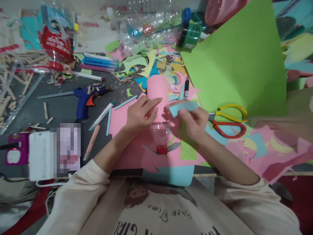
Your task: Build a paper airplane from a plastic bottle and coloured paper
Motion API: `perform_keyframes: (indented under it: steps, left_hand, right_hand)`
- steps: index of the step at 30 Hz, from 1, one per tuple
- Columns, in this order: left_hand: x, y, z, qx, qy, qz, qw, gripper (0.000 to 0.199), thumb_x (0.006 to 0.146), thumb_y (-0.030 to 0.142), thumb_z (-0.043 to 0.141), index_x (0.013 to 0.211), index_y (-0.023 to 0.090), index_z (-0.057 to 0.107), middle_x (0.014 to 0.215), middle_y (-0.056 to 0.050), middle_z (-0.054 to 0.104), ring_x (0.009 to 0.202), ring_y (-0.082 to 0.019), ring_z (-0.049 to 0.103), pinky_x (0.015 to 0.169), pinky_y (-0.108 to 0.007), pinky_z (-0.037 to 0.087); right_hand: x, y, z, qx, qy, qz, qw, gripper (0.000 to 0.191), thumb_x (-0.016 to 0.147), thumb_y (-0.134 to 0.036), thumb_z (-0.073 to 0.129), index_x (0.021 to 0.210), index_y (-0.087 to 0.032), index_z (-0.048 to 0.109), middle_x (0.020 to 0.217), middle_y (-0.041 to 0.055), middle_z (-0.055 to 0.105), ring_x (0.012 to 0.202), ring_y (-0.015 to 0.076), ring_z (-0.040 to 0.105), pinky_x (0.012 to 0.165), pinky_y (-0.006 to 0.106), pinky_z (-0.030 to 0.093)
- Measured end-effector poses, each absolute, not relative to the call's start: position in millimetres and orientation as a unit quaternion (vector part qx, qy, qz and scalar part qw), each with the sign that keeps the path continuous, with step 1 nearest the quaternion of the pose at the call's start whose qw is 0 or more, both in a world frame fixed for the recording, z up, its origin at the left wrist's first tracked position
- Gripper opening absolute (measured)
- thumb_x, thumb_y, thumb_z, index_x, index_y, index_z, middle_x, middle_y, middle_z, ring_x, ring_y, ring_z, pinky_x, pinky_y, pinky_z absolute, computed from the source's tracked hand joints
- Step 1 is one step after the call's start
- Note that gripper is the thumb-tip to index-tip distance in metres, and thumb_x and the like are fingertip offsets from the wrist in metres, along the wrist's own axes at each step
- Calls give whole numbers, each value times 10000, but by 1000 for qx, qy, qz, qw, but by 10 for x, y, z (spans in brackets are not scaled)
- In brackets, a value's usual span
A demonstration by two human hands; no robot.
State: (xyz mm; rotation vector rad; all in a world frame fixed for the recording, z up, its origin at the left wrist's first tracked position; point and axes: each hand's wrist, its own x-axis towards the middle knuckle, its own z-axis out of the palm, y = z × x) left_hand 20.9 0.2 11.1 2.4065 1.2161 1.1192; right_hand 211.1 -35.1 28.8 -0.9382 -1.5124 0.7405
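A plastic bottle wrapped in pink paper [157, 86] lies with its clear neck and red cap towards me. My left hand [141, 112] is over the bottle's left side, index finger stretched across the pink wrap and thumb apart from it; its other fingers are curled and partly hidden. To the right of the bottle, my right hand [194, 122] pinches a light blue strip of paper [184, 107] between thumb and fingers. Pink paper [127, 148] lies beneath the bottle. Scissors [230, 122] with yellow and red handles lie just right of my right hand.
A blue glue gun [83, 99], markers [101, 116] and a phone [69, 147] lie to the left. A large green sheet [244, 62] covers the right side. Paper scraps [144, 65], clear bottles [151, 23] and a red-labelled bottle [56, 42] are at the back.
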Motion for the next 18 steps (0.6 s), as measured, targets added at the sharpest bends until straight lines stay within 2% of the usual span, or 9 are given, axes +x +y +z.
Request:
perform_keyframes:
  steps: [2,6,10,18]
  left_hand:
    - [198,10,61,828,390,392,90,332,990,289,445,1139,207,730,792,-28,648,697,-144,592,622,-258,468]
    - [203,30,27,831,346,432,51,345,991,279,450,1157,148,723,782,-24,612,689,-131,562,607,-235,446]
    - [210,36,24,835,345,428,27,391,1024,329,399,1155,141,717,751,-13,583,663,-126,542,588,-235,439]
    - [215,30,9,837,324,439,38,342,1022,296,427,1188,129,675,806,-26,596,728,-139,557,624,-250,442]
  right_hand:
    - [2158,-173,365,-467,-626,281,558,302,985,-428,567,783,-230,673,693,-27,654,634,143,641,620,314,553]
    - [2158,269,518,-538,-639,248,491,392,960,-496,556,673,-230,560,614,-36,537,610,128,562,620,282,495]
    - [2017,538,566,-566,-664,231,430,399,953,-401,560,613,-225,448,583,-27,447,633,135,547,637,284,446]
    - [1875,465,618,-617,-685,202,332,362,912,-265,541,586,-226,391,567,-5,425,640,169,537,633,314,402]
